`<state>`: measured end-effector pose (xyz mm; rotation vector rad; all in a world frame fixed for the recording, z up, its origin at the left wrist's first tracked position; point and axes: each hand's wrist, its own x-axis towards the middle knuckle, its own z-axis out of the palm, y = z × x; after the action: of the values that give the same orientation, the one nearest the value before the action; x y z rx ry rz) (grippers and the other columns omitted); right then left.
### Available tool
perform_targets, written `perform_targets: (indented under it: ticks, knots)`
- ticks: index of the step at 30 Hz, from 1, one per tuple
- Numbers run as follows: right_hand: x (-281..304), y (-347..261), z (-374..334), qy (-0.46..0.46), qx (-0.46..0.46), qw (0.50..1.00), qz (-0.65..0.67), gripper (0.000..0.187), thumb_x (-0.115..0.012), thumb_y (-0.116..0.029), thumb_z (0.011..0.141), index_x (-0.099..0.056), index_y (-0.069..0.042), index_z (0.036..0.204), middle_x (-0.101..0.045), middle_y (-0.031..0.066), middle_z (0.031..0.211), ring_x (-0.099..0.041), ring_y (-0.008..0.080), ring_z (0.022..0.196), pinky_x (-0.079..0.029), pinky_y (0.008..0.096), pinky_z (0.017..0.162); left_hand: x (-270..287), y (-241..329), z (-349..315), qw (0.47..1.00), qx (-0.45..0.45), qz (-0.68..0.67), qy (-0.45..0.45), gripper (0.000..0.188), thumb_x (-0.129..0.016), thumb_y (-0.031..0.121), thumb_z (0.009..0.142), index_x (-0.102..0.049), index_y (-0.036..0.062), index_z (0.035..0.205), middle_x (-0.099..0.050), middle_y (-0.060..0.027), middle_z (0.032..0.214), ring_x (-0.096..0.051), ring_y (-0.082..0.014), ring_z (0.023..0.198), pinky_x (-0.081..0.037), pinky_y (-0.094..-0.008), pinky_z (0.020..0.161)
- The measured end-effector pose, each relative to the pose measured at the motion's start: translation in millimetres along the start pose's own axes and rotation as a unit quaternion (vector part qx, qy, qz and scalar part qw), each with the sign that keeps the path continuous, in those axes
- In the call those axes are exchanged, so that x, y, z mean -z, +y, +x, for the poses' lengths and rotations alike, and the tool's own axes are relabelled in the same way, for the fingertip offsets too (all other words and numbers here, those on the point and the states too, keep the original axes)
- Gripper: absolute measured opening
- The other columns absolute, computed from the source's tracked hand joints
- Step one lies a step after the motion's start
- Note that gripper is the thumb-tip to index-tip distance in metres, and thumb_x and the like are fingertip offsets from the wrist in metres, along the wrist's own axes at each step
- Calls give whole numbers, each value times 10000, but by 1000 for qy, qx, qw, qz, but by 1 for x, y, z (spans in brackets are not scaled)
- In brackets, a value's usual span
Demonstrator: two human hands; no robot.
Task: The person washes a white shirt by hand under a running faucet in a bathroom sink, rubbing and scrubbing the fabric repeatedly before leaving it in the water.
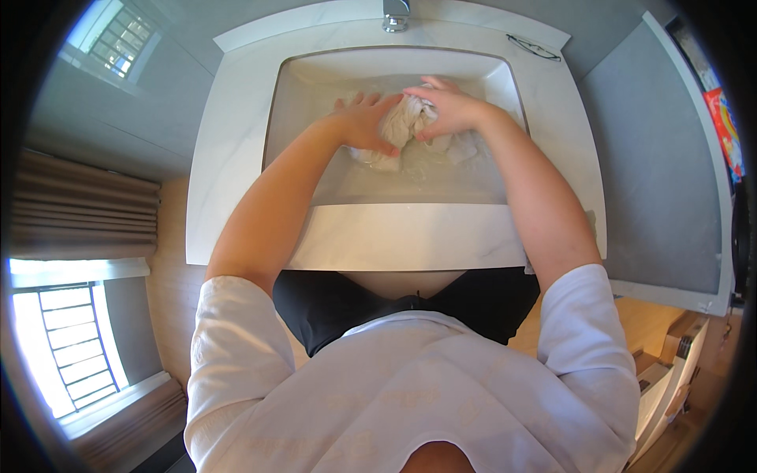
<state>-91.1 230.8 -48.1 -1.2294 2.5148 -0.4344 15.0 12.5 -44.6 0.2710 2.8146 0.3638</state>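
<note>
A wet, bunched whitish cloth [407,118] is in the shallow water of a white rectangular sink [505,83], toward its far side. Around the left of the bundle curves my left hand [364,123], its thumb on the near side and its other fingers reaching past the far side. My right hand [453,109] grips the cloth from the right, thumb and fingers bent round it. Loose folds of the fabric trail into the water below both hands. Some fingertips are hidden behind the cloth or under water.
A chrome faucet [396,17] stands behind the basin. Dark-framed glasses [534,49] lie at the counter's back right. The pale marbled counter [410,236] borders the sink. On the right, a grey panel [658,158] stands beside a red packet [724,130].
</note>
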Motion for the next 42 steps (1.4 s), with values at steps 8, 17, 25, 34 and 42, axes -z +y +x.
perform_targets:
  ticks: [8,17,25,34,42]
  knots:
    - [-14,1,16,-11,-25,997,-70,1088,-904,-491,597,-397,-263,1533,-293,234,1591,-279,444,1463,-333,499,1167,-13,-7,15,998,29,48,-14,1170,-797,611,667,-170,308,1606,-334,-145,1590,-261,-404,1478,-173,-687,1132]
    - [-29,-2,18,86,-59,991,-81,833,-835,-434,692,-506,-234,1431,-493,110,1412,-488,339,1316,-481,482,1032,-19,-6,21,996,43,57,47,955,-742,596,749,-331,269,1547,-484,-122,1471,-417,-372,1378,-291,-617,1081]
    - [-35,-10,19,123,-101,981,-111,740,-814,-396,723,-530,-233,1386,-526,100,1357,-533,318,1269,-512,485,985,-24,-4,26,992,43,85,84,862,-731,572,791,-401,181,1484,-546,-116,1391,-477,-345,1325,-363,-591,1025]
    - [-42,-13,23,117,-95,974,-170,611,-804,-389,762,-536,-165,1263,-556,136,1281,-577,336,1197,-536,512,899,-32,-13,36,991,23,111,67,834,-701,600,819,-412,130,1444,-509,-133,1396,-455,-334,1332,-365,-581,1027]
    - [-35,-8,29,68,-57,978,-189,576,-808,-361,773,-536,-108,1214,-590,181,1245,-612,383,1142,-549,494,900,-33,-16,37,984,-7,138,113,724,-710,530,798,-505,112,1353,-526,-134,1341,-482,-327,1290,-396,-540,1006]
